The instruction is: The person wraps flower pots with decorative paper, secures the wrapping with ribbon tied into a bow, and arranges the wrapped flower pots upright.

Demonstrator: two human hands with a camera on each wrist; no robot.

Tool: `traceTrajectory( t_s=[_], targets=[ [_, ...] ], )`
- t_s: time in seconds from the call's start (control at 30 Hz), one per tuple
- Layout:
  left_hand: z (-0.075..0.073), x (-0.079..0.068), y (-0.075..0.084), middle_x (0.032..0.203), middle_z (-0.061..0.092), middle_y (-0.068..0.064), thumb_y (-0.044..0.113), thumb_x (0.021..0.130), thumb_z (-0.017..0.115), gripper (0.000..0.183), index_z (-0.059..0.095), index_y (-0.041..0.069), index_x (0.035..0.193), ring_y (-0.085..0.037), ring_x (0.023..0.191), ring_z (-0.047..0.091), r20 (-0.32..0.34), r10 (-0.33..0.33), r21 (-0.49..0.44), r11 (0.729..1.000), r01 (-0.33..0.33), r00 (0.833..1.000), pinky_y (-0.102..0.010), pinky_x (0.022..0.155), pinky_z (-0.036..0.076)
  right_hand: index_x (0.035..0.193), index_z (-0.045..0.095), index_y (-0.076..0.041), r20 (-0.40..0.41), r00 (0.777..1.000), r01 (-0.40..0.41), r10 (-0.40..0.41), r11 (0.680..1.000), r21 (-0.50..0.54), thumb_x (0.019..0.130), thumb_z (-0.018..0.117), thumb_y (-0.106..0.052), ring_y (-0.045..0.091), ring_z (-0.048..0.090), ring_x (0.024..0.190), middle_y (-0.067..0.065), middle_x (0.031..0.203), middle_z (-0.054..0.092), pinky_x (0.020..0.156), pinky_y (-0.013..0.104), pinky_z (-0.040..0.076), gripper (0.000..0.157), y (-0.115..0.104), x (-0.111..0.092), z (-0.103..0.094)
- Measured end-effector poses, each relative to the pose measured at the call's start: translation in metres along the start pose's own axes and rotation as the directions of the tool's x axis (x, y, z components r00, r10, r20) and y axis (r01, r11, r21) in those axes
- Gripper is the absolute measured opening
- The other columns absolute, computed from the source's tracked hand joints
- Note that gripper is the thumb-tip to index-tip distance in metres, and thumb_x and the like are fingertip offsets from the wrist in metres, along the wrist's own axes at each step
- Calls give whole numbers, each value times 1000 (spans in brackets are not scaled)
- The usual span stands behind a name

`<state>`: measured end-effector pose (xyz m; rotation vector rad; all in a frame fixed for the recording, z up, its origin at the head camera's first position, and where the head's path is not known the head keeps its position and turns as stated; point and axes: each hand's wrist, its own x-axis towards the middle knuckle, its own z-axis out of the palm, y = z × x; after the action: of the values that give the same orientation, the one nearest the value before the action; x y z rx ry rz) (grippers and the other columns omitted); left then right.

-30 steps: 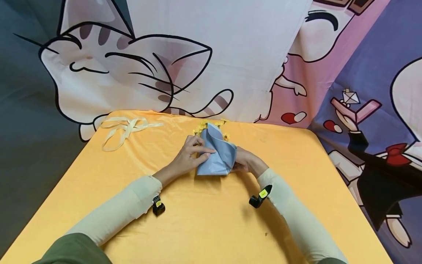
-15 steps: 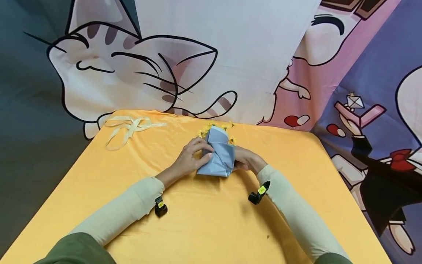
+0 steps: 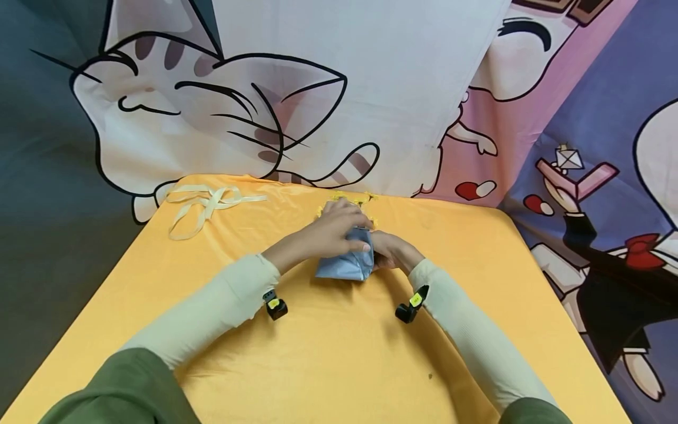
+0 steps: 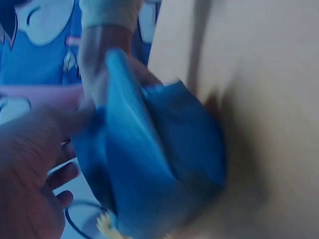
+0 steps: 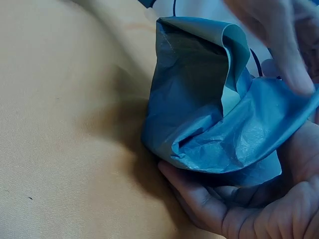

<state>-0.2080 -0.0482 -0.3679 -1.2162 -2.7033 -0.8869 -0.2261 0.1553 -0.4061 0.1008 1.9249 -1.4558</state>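
A small bouquet of yellow flowers (image 3: pixel 373 222) is wrapped in folded blue paper (image 3: pixel 345 268), held low over the yellow cloth. My right hand (image 3: pixel 391 250) grips the wrapped bouquet from the right side; the right wrist view shows its fingers curled under the paper (image 5: pixel 199 114). Across the top of the wrap reaches my left hand (image 3: pixel 339 231), blurred in both wrist views. Its thumb lies over the paper in the head view, and its other fingers are spread loosely near the paper's upper edge, covering most of the flowers.
A cream ribbon (image 3: pixel 212 203) lies loosely looped at the back left of the table (image 3: pixel 339 365), which is covered in yellow cloth. Behind stands a printed cartoon backdrop (image 3: pixel 402 88). Both sleeves carry small black wrist cameras (image 3: pixel 275 305).
My left hand has left the paper's left side and moved right and up across the top of the wrap. The paper's right flap was folded over. My right hand stays at the right side.
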Motion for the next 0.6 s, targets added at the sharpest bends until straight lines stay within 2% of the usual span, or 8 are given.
traceTrajectory(
  t_s=[0.03,0.1,0.17,0.23,0.37,0.43,0.6],
  targets=[
    [-3,5,6,125,76,-3,32,103,84,28,81,15,125,-27,123,57,26,21,29,999,-22,999,-52,113,37,95,65,-11,5,1000,3,-3,1000,-7,117,50,-21,14,65,79,1,90,66,68,29,60,28,-1,-1,0],
    [-7,9,13,105,76,0,25,102,84,10,82,15,104,-24,109,60,39,65,53,996,-67,997,-50,109,37,92,62,-12,13,1000,3,-3,1000,-20,117,49,-19,13,62,76,0,87,62,66,28,57,29,-2,-1,-1],
    [-8,6,13,95,74,1,21,100,85,9,81,17,93,-21,100,60,19,112,32,993,-112,994,-47,104,40,88,61,-12,10,1000,-7,7,1000,-18,115,51,-18,14,60,73,1,84,60,64,27,57,30,-3,0,-2],
    [-9,-2,10,93,73,2,19,97,87,10,80,17,90,-19,97,61,-18,156,-6,988,-156,988,-43,100,43,84,60,-12,12,1000,-19,19,1000,-22,113,54,-22,14,59,72,1,82,60,63,27,57,31,-4,2,-2],
    [-8,-24,-1,93,73,1,17,94,90,10,82,16,89,-19,93,60,-104,215,-86,971,-224,971,-39,92,50,83,66,-9,3,999,-46,46,998,-49,111,61,-43,14,65,69,3,78,67,64,29,63,44,-7,6,-3],
    [-6,-35,-5,93,75,0,15,93,91,9,83,15,89,-20,93,59,-139,231,-124,961,-248,963,-39,91,50,88,70,-8,3,998,-55,56,996,-76,108,63,-53,16,71,70,5,79,72,66,30,66,50,-7,7,-4],
    [0,-55,-17,96,78,-1,9,90,93,9,85,13,90,-20,99,64,-202,280,-212,923,-321,939,-39,98,52,110,71,-3,21,997,-72,74,992,-108,100,69,-60,19,79,77,11,92,79,73,33,70,58,-6,10,-5]
  ],
)
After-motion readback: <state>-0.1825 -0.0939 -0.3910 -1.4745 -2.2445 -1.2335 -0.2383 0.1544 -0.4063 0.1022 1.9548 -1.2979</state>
